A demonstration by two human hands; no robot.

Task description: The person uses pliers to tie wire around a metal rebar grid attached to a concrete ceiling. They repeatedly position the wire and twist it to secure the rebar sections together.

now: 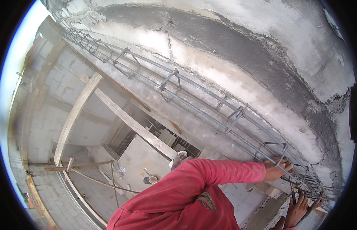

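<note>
A long rebar cage [194, 106] of thin steel bars and square stirrups runs diagonally from the upper left to the lower right. My left hand [277, 169], at the end of a red sleeve, is closed around its bars beside a stirrup near the lower right end. Just below it, my right hand [297, 210] grips a hand tool with black and orange handles, which looks like pliers [294, 191]. The tool's jaws are hard to make out among the bars. More fingers show at the cage's end, by the right hand; whose they are is unclear.
A block wall with a band of dark wet mortar [240, 46] rises along the cage. Far below lies a floor [138, 163] with a small bucket [152, 179]. Wooden planks [134, 124] and a pole frame [90, 165] stand at the left, before a block wall [92, 128].
</note>
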